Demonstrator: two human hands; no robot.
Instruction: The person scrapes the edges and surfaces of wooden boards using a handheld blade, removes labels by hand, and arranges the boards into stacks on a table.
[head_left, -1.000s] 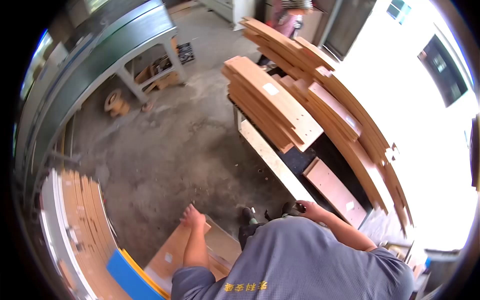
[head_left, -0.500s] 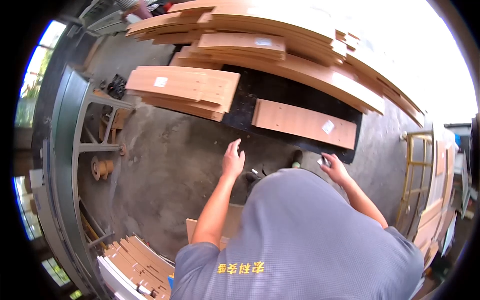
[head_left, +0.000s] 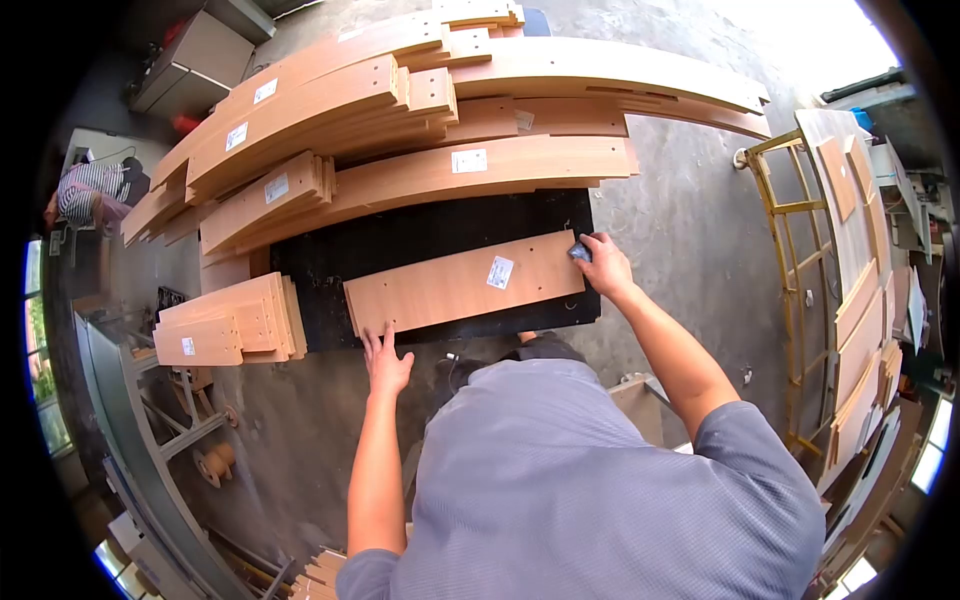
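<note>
A wood-coloured board (head_left: 440,290) with a white label lies on the black table top (head_left: 420,222), apparently with another board beneath it. My left hand (head_left: 384,362) touches the near edge of the board toward its left end, fingers spread. At the right end, my right hand (head_left: 604,264) holds a small dark object (head_left: 580,251) against the board's corner; what it is I cannot make out. Left of this board sits a short stack of boards (head_left: 230,325) with staggered ends.
Long stacked boards (head_left: 520,160) cover the table's far side. A yellow metal rack (head_left: 800,207) with panels stands at the right. On the left are a grey machine frame (head_left: 120,400), a cable spool (head_left: 214,464) and another person (head_left: 95,195) in a striped top.
The view has swung round to face the table. My left hand has come down onto the board's near edge, and my right hand has moved with the small object to its right end.
</note>
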